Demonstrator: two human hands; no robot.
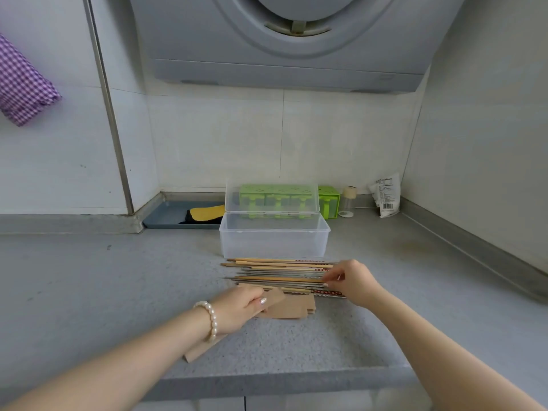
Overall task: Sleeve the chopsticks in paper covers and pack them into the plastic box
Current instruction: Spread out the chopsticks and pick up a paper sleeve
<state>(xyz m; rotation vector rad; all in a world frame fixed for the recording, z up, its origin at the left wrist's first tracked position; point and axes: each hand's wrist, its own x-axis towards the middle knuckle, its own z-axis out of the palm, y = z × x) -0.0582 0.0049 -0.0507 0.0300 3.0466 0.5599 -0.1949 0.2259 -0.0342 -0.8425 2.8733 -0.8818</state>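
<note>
Grey speckled tabletop (118,292), kitchen corner. Clear plastic box (274,237) sits mid-tabletop with its lid (272,199) flipped up at the back, nothing visible inside. Just in front of it lies a row of loose chopsticks (278,272), wood and metal mixed, running left-right, unsleeved. Tan paper covers (292,308) stacked at the near side of the row, partly under it. Left hand (240,307), pearl bracelet (209,320) on wrist, fingers curled on one paper cover that runs back under the wrist. Right hand (351,281) at the right ends of the chopsticks, fingers pinching one or more; cannot tell how many. Behind the box: green caddy (327,201), small jar (347,201), white packet (385,197). Left of it, a grey tray (166,218) with a yellow-black cloth (204,215). Range hood (296,40) overhead; purple checked cloth (20,84) on the left wall.
</note>
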